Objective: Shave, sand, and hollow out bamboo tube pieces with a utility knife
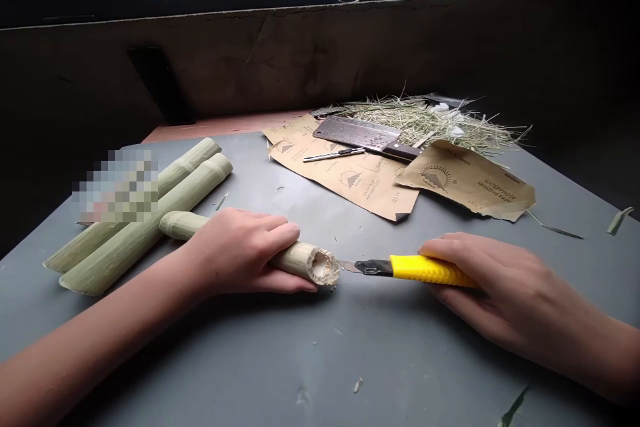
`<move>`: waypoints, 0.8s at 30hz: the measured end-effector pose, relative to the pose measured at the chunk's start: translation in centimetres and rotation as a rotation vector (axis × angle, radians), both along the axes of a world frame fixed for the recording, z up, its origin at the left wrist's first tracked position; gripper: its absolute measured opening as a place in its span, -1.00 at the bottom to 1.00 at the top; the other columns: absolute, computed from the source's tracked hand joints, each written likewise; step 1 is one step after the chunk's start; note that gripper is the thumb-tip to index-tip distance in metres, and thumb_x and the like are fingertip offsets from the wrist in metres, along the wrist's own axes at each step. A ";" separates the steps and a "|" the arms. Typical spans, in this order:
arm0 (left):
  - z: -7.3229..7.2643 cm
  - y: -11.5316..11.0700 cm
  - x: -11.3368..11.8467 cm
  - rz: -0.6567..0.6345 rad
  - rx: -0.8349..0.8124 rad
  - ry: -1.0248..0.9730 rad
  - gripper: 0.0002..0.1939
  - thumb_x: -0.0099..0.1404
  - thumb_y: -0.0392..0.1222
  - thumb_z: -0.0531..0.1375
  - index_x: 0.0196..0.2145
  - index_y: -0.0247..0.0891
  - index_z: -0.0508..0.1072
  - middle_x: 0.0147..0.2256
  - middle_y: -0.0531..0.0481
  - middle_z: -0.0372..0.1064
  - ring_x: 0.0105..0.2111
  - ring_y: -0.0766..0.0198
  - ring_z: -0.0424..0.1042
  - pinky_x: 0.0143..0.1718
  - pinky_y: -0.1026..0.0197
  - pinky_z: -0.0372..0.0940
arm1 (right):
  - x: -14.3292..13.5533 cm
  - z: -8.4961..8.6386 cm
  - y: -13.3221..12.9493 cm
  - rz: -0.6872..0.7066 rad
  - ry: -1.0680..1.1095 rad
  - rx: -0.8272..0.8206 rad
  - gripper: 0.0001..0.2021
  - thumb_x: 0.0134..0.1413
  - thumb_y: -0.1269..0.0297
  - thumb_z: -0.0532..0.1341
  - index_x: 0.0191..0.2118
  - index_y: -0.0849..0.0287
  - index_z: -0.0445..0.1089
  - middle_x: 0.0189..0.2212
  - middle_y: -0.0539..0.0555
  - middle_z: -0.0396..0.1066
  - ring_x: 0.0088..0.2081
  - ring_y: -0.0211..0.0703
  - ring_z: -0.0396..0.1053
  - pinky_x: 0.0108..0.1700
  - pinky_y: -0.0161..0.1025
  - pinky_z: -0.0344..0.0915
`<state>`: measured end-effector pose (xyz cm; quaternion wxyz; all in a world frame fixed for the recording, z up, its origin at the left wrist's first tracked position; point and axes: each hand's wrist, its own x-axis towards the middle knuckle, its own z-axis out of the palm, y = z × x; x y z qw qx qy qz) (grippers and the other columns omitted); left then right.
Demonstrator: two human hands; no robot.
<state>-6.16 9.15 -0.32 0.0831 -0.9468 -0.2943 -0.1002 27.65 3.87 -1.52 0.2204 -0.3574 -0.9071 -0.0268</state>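
I'm gripping a bamboo piece (300, 260) in my left hand (250, 250) while my right hand (493, 287) is holding a yellow knife (425, 269), its blade near the ragged end.

on the table (280, 360), two bamboo pieces (150, 227) lie at the left, while at the back right a cleaver (357, 132) and a pen (334, 155) rest on sandpaper (350, 180), before a heap of shavings (430, 121).

My short pale-green bamboo piece (295, 258) lies aslant on the grey tabletop (320, 360) under my left fingers (283, 235), its rough, crumbly open end toward the right. My yellow-handled utility knife (425, 269) lies sideways in my right fingers (443, 247), its narrow blade out, tip right by that end.
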 end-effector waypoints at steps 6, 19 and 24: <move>-0.4 -0.7 1.0 -0.034 0.230 0.020 -0.51 0.43 0.24 0.02 -0.36 -0.24 0.39 -0.50 0.05 0.35 -0.53 0.25 0.34 -0.52 0.17 0.06 | -0.7 0.6 -0.7 -0.104 -0.025 -0.141 -0.86 0.21 0.33 0.07 -0.11 0.12 0.23 -0.47 0.01 0.41 -0.58 -0.16 0.36 -0.56 -0.25 0.23; 4.1 -3.2 3.7 0.615 -0.141 0.015 -0.71 0.27 0.12 0.09 -0.21 -0.13 0.25 -0.61 0.10 0.31 -0.63 0.14 0.34 -0.61 0.19 -0.13 | -6.5 2.3 -0.6 -0.184 0.462 -0.709 -0.63 0.37 -0.10 -0.04 -0.37 0.05 0.14 -0.53 -0.08 0.25 -0.53 -0.23 0.19 -0.50 -0.27 0.13; 4.7 -3.3 4.2 0.691 -0.208 0.006 -0.79 0.29 0.06 0.07 -0.34 -0.10 0.19 -0.50 0.04 0.39 -0.52 0.13 0.40 -0.54 0.19 -0.06 | -8.7 2.3 -0.9 -0.166 0.475 -0.811 -0.63 0.37 -0.11 -0.03 -0.33 0.06 0.14 -0.51 -0.10 0.24 -0.50 -0.23 0.17 -0.47 -0.25 0.10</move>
